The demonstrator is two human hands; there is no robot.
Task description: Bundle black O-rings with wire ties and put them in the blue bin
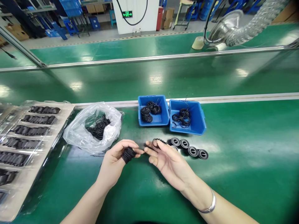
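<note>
My left hand [116,160] is closed on a thick bundle of thin black rubber rings [128,155], which sits around its fingers. Facing it, my right hand [169,163] has a few more black rings [159,141] looped at its upper fingers. The fingertips of both hands come close together in front of the blue bins. Just beyond my right hand stand several round black parts [192,151] with slotted ends, some partly hidden by it.
A clear plastic bag [72,137] of black rings lies left. Two blue bins, a left one [154,123] and a right one [187,130], hold more rings. Trays of black parts [29,130] line the left side. A metal rail [140,59] crosses behind; a duct hood [226,28] hangs upper right.
</note>
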